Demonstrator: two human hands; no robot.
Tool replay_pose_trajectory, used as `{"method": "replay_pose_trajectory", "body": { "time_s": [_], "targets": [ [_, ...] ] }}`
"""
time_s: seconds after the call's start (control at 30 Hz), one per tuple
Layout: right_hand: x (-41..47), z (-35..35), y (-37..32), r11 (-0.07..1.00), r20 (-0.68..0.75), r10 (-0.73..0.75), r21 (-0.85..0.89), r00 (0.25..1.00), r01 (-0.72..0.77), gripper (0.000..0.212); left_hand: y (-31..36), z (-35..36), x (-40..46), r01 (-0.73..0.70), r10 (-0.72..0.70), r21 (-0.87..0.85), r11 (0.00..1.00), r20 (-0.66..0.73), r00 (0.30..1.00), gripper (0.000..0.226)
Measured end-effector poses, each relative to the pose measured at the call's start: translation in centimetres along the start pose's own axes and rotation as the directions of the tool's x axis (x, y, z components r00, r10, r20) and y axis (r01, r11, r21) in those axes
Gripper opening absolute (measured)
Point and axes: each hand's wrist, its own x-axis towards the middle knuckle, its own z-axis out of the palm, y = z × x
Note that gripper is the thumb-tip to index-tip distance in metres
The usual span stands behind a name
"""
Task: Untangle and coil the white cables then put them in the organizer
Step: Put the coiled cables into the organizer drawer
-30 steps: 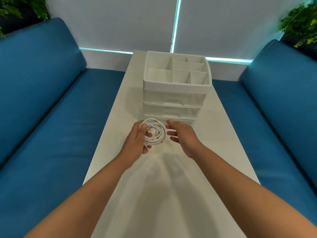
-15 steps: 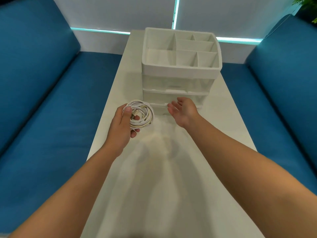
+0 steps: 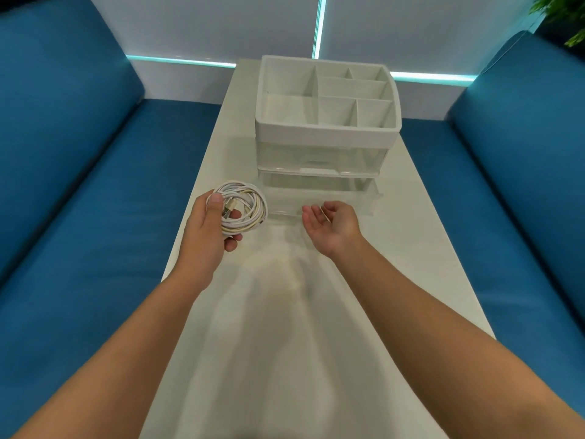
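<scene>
My left hand (image 3: 209, 229) grips a coil of white cables (image 3: 245, 210), thumb pressed over the loops, a plug showing in the middle. It hovers left of the organizer's lower drawer. The white organizer (image 3: 326, 131) stands ahead on the white table (image 3: 411, 248), with several bare top compartments and two clear drawers below. The lower drawer (image 3: 319, 198) sticks out toward me. My right hand (image 3: 332, 226) is palm up, fingers curled at that drawer's front edge; whether it touches the drawer I cannot tell.
Blue sofa cushions (image 3: 79, 217) run along both sides of the narrow table. A white wall with a glowing teal strip (image 3: 177, 61) closes the far end. Green leaves (image 3: 566, 17) show at the top right corner.
My left hand has carried the coil leftward, away from the right hand. The right hand turned palm up and reached to the lower drawer, which now sticks out further. The view moved closer to the organizer.
</scene>
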Motion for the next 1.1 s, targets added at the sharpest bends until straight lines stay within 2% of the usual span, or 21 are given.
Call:
{"method": "replay_pose_trajectory", "body": {
  "time_s": [0.63, 0.8, 0.87, 0.93, 0.97, 1.03, 1.1],
  "targets": [
    [-4.9, -3.5, 2.8, 0.999, -0.045, 0.011, -0.037, 0.999, -0.013, 0.011, 1.7, 0.7, -2.5, -0.021, 0.024, -0.067, 0.998, 0.047, 0.999, 0.027],
    [-6.3, -3.2, 1.7, 0.973, -0.037, 0.091, -0.208, 0.995, -0.097, 0.012, 2.2, 1.4, -1.9, -0.035, 0.039, -0.043, 0.998, 0.081, 0.996, 0.031],
    [-7.0, -2.0, 0.5, 0.944, 0.036, 0.048, -0.329, 0.998, -0.033, 0.014, 2.8, 2.2, -1.4, -0.064, 0.066, -0.021, 0.998, 0.118, 0.991, 0.032],
    [-7.2, -0.4, -1.1, 0.875, 0.125, -0.095, -0.462, 0.988, 0.143, 0.013, 3.9, 3.3, -0.6, -0.101, 0.096, 0.018, 0.995, 0.187, 0.978, 0.031],
    [-7.0, 0.4, -2.0, 0.803, 0.169, -0.183, -0.543, 0.968, 0.246, 0.009, 4.4, 3.9, -0.2, -0.122, 0.106, 0.054, 0.991, 0.231, 0.967, 0.032],
    [-6.2, 1.7, -3.7, 0.560, 0.250, -0.335, -0.722, 0.909, 0.405, 0.009, 5.3, 5.4, 0.8, -0.152, 0.104, 0.132, 0.979, 0.319, 0.942, 0.034],
    [-4.9, 2.4, -5.1, 0.318, 0.312, -0.387, -0.838, 0.868, 0.443, 0.022, 5.8, 6.8, 1.8, -0.149, 0.060, 0.198, 0.969, 0.393, 0.918, 0.036]
  ]
}}
